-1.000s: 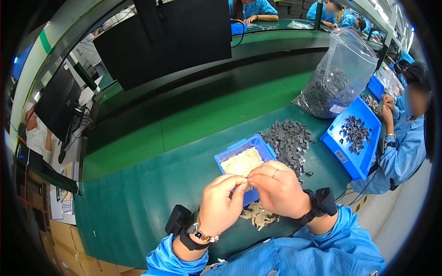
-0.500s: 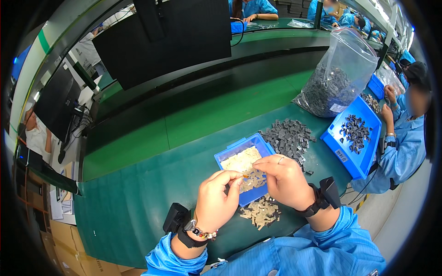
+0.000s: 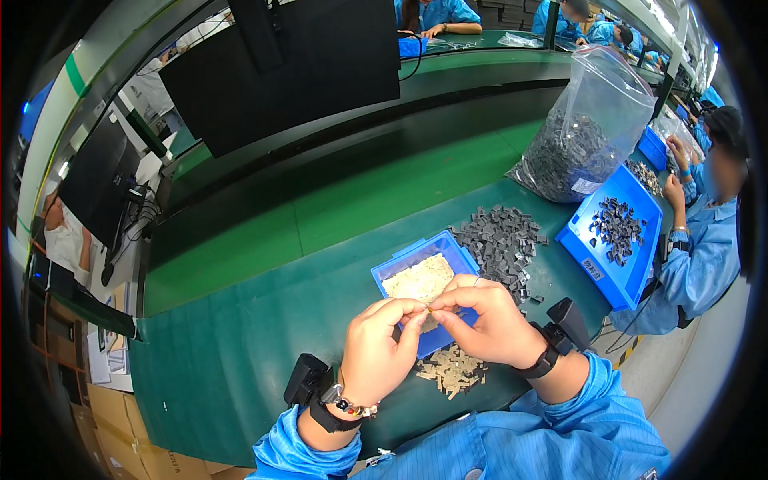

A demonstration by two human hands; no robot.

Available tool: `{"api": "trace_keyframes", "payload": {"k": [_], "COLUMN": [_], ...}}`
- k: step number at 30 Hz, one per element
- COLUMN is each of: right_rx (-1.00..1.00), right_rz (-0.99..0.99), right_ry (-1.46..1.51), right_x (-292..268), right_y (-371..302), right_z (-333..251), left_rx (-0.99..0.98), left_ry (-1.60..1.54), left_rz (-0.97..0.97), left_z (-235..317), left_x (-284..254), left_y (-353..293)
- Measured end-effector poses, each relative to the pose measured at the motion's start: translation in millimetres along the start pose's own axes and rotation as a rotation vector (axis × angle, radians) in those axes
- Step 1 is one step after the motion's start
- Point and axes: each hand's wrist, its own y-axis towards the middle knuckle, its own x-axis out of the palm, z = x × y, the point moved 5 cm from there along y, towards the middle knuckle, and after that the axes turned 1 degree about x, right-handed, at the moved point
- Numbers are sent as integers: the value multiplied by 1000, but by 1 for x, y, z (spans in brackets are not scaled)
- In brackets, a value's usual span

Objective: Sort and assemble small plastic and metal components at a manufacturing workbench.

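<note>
The person wears a bright blue jacket with fine darker lines and a pale round button; its sleeves are loose and wrinkled. Each wrist carries a black strap with a chunky black module. The left adds a multicoloured beaded bracelet and a silvery metal piece; a thin ring circles a finger of the right hand.

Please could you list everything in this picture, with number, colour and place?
Bench: one, green, centre
Bin: one, blue, on bench
Light pieces: many, cream, in bin
Dark pieces: many, grey, right of bin
Mixed pile: one, tan and black, before bin
Bag: one, clear, back right
Trays: at least two, blue, right
Screens: two, black, upper left
Cartons: several, brown, lower left
Co-workers: several, mostly blue-clad, top and sides
Small part: one, orange, between fingertips
Wrist devices: two, black, wrists
Hands: two, bare, over bin
</note>
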Motion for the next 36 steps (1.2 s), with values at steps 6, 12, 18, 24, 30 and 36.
{"api": "trace_keyframes", "payload": {"k": [6,12,18,24,30,36], "right_rx": [4,55,67,-3,-38,-124], "right_rz": [-4,-24,-17,-19,8,22], "right_ry": [49,127,151,85,-13,-192], "right_x": [1,0,-1,-2,-1,1], "right_y": [-1,-3,-4,-5,-6,-7], "right_z": [1,3,1,-2,-10,-17], "left_rx": [-30,133,166,87,39,-69], "left_ry": [-6,117,114,-7,-40,-48], "left_rz": [47,39,-3,-34,-26,-38], "left_z": [4,6,9,4,2,-2], "left_x": [-1,0,2,3,2,2], "left_y": [-1,-2,-3,-4,-4,-3]}}
